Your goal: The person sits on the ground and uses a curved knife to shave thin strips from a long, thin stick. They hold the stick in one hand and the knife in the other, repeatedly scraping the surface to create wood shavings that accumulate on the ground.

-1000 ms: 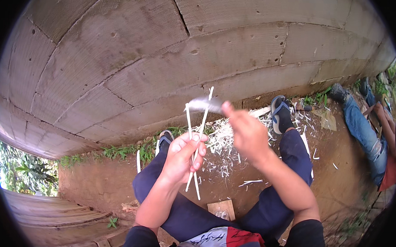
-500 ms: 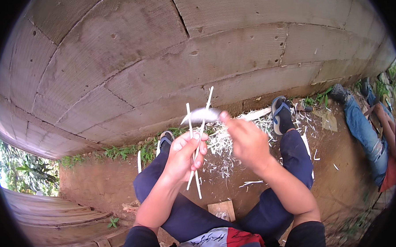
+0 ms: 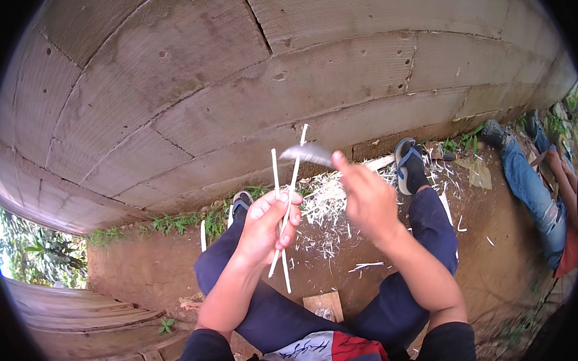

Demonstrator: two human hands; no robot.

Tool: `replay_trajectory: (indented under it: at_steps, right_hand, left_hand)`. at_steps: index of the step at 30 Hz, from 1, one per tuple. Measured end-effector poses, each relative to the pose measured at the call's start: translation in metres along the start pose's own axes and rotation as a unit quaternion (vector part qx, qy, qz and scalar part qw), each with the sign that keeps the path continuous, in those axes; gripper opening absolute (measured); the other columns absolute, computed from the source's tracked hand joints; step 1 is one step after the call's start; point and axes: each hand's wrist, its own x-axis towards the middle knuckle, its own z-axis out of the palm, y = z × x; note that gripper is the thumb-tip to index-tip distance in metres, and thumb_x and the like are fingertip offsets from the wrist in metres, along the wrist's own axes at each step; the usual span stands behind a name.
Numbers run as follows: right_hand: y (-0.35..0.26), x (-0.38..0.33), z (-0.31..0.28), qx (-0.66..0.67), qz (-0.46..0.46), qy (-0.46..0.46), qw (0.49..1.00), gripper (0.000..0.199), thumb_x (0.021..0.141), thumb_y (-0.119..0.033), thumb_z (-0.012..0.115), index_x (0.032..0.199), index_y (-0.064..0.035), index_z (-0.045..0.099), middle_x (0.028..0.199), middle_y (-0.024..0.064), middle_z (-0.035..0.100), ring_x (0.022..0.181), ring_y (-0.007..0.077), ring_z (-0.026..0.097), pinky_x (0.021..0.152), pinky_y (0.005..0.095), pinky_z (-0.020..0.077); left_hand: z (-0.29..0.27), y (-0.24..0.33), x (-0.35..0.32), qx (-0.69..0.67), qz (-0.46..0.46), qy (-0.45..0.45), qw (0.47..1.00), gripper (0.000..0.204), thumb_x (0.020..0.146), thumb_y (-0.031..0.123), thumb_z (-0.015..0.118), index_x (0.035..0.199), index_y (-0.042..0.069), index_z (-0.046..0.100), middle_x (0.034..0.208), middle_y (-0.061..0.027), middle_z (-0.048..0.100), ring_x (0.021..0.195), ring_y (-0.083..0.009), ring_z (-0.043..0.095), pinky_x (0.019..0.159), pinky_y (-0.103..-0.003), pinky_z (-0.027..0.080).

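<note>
My left hand (image 3: 268,219) is closed round two thin pale wooden sticks (image 3: 294,174), which cross each other inside the grip. Their upper ends spread apart and their lower ends poke out below the palm. My right hand (image 3: 371,200) is wrapped round the handle of a knife, and the handle itself is hidden by the fingers. The knife's curved silvery blade (image 3: 313,154) is smeared by motion. It points left and overlaps the upper part of the longer stick; whether it touches the wood I cannot tell.
Pale wood shavings (image 3: 326,205) lie heaped on the brown soil between my sandalled feet. A concrete block wall (image 3: 195,112) rises just beyond. A small wooden board (image 3: 323,304) lies between my thighs. Another person's legs in torn jeans (image 3: 530,184) are at the far right.
The knife and my right hand have shifted slightly right and up. The blade tip has moved from the left stick toward the right one. The two sticks have turned slightly in my left hand.
</note>
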Motion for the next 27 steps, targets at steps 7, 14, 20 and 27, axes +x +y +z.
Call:
replay_trajectory:
  at_steps: [7,14,20,27]
  right_hand:
    - [-0.011,-0.004,-0.004,0.069,-0.032,-0.058,0.995,0.054,0.084,-0.008,0.065,0.136,-0.0196,0.061,0.090,0.0048,0.067,0.071,0.0236,0.066,0.060,0.0348,0.0554]
    - [-0.009,-0.010,-0.004,0.059,-0.031,-0.094,0.993,0.057,0.081,-0.001,0.065,0.135,-0.0164,0.062,0.087,0.0063,0.066,0.070,0.0245,0.066,0.060,0.0351,0.0548]
    - [-0.008,-0.016,0.001,0.053,-0.020,-0.075,0.996,0.062,0.080,-0.003,0.063,0.138,-0.0214,0.060,0.085,0.0046,0.063,0.068,0.0226,0.065,0.056,0.0350,0.0546]
    - [-0.011,-0.013,0.004,0.065,-0.032,-0.053,0.996,0.061,0.079,-0.006,0.066,0.137,-0.0229,0.061,0.086,0.0035,0.062,0.069,0.0223,0.065,0.055,0.0340,0.0548]
  left_hand:
    - [0.000,0.003,0.001,0.030,-0.003,0.040,0.999,0.027,0.107,0.022,0.048,0.112,-0.002,0.059,0.081,-0.0084,0.066,0.042,-0.0062,0.049,0.035,-0.018,0.036]
    - [0.006,0.005,0.001,0.017,0.029,0.078,0.996,0.022,0.105,0.014,0.049,0.114,-0.003,0.059,0.079,-0.0062,0.064,0.042,-0.0050,0.045,0.033,-0.018,0.033]
    - [0.010,0.004,0.002,0.041,0.027,0.095,0.994,0.021,0.104,0.013,0.051,0.112,-0.004,0.060,0.080,-0.0062,0.063,0.042,-0.0043,0.044,0.034,-0.018,0.032]
    - [0.007,0.002,0.002,0.045,0.045,0.082,0.995,0.024,0.105,0.019,0.052,0.111,-0.002,0.062,0.079,-0.0057,0.064,0.044,-0.0049,0.048,0.036,-0.017,0.033]
